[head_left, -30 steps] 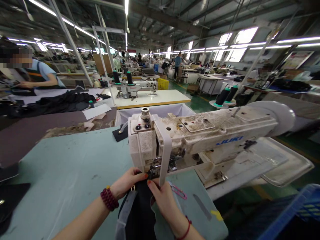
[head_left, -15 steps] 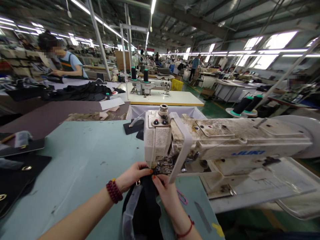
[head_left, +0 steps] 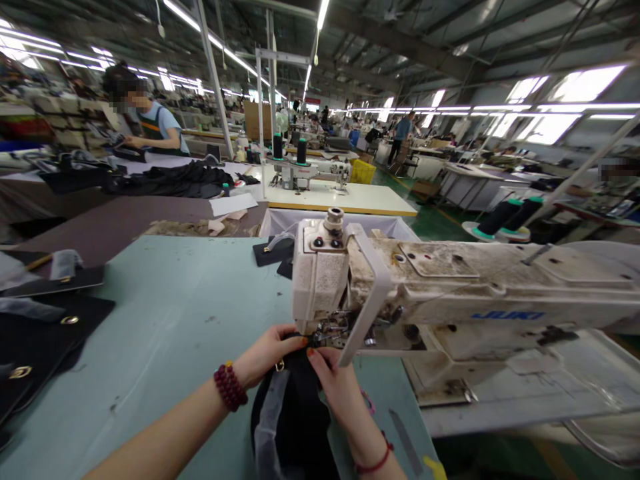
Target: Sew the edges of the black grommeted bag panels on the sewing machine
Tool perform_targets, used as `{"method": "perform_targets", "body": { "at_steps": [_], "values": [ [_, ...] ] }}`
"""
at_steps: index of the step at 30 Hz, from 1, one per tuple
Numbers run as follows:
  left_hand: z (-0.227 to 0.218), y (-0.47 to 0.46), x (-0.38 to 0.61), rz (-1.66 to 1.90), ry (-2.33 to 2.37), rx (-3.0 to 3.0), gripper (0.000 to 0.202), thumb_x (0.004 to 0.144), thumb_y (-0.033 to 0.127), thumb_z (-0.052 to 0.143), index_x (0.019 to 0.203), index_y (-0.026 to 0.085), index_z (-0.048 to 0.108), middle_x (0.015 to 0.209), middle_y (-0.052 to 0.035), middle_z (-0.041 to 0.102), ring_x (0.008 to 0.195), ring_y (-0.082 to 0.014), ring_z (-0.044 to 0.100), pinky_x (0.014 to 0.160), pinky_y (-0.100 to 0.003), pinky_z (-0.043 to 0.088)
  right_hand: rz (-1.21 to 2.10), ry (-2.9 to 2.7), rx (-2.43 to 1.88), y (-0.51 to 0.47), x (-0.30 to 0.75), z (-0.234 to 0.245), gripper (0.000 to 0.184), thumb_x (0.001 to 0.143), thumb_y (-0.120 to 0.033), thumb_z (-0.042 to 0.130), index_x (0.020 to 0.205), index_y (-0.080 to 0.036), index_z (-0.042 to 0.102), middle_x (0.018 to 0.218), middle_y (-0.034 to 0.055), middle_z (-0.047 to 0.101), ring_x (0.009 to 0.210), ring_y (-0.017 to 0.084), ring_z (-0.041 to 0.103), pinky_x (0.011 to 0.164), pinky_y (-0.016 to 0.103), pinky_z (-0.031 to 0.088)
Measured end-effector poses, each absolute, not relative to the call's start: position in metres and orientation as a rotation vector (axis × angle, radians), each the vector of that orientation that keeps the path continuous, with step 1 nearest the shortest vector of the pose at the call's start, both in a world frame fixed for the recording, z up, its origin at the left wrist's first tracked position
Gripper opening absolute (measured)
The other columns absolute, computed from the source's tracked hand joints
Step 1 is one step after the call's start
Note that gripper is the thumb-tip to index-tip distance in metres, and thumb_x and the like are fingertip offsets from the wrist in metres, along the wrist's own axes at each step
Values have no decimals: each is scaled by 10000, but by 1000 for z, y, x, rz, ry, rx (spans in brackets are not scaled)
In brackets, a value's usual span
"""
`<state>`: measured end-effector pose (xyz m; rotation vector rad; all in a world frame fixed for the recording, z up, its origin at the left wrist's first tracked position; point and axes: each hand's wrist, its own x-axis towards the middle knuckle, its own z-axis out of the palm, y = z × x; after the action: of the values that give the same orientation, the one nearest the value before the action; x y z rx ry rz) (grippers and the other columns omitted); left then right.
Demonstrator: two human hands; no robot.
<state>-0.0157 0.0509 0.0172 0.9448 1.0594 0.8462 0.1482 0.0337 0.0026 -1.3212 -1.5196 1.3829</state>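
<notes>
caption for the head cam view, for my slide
Left hand and right hand hold black fabric at the presser foot of a Juki sewing machine

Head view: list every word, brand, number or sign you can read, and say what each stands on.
"JUKI", in blue capitals on the front of the arm of the sewing machine.
The red sign at the far end of the hall is too small to read.
Nothing else can be read.
</notes>
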Motion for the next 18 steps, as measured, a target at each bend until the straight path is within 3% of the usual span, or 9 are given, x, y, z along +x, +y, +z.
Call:
{"method": "perform_targets", "body": {
  "at_steps": [12, 18],
  "values": [
    [30, 63, -21, 781, 1118, 1061, 318, 719, 360, 748, 944, 135, 764, 837, -58, 786, 829, -225, 689, 772, -292, 531, 1424, -1446, -1340, 33, 142, 9, 512, 791, -588, 410, 625, -114, 507, 537, 3, 388, 513, 58, 309, 477, 188, 196],
    [33, 64, -21, 740, 1119, 1036, 476, 749, 357, 725, 1192, 193, 672, 986, -38, 785, 1109, -274, 639, 876, -330, 532, 1451, -1476, -1293, 31, 147, 11, 411, 799, -479, 451, 572, -140, 399, 521, -25, 308, 516, 42, 250, 489, 188, 167]
  ]
}}
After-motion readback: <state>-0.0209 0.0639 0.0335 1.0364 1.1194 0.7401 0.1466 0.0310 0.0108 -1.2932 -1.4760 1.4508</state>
